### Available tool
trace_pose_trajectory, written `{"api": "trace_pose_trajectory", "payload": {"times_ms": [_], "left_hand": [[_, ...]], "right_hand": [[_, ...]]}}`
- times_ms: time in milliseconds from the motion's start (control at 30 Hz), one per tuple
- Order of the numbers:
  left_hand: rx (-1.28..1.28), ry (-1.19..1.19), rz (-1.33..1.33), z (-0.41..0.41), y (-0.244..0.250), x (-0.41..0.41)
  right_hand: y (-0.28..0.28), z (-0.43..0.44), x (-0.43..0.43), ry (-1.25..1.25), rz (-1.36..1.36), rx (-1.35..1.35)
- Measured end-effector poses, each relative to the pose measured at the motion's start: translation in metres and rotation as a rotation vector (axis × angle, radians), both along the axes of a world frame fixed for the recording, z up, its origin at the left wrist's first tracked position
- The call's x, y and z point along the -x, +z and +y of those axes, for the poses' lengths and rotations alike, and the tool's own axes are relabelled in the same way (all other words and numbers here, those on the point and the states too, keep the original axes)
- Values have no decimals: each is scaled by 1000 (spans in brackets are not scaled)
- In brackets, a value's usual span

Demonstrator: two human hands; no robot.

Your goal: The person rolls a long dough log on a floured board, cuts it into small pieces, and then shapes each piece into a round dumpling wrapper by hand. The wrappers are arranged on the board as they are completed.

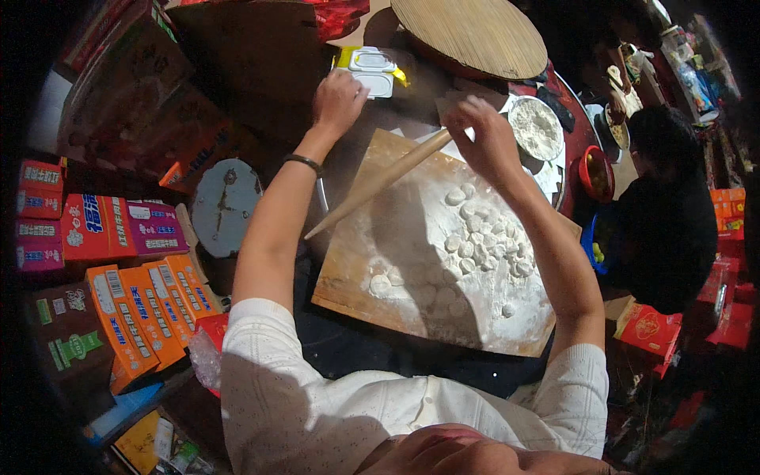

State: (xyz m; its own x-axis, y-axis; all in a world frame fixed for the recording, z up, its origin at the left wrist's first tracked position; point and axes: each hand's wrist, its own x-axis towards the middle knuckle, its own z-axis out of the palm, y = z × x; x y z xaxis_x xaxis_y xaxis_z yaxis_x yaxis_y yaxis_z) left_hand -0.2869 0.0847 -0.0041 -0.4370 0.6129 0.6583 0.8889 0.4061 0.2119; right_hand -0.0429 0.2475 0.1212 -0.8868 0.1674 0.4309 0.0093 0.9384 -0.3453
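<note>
My right hand (484,133) is closed around the upper end of a tapered wooden rolling pin (380,183). The pin slants across a floured wooden board (350,261), its thin tip past the board's left edge. My left hand (339,105) is raised beyond the board, beside a white and yellow pack of wipes (373,71). Its fingers look curled and slightly blurred, and the palm side is hidden. Small floured dough pieces (475,237) crowd the board's right half. A flattened piece (380,285) lies near the left front, and a single piece (508,310) near the front right.
A bowl of flour (535,127) stands beyond my right forearm. Behind the board is a round slatted lid (475,35). A red bowl (595,174) stands at right, near a person in dark clothing (665,225). Stacked food cartons (142,314) and a round stool (225,208) are at left.
</note>
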Motion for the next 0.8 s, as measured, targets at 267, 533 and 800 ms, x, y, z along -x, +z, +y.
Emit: {"api": "trace_pose_trajectory", "payload": {"times_ms": [267,533,800], "left_hand": [[164,69,-77,67,25,45],[497,296,-190,110,55,27],[606,409,-422,138,46,40]], "right_hand": [[-46,18,95,-105,-128,-182],[-71,15,62,-24,-221,-96],[-77,27,50,-89,-193,50]]}}
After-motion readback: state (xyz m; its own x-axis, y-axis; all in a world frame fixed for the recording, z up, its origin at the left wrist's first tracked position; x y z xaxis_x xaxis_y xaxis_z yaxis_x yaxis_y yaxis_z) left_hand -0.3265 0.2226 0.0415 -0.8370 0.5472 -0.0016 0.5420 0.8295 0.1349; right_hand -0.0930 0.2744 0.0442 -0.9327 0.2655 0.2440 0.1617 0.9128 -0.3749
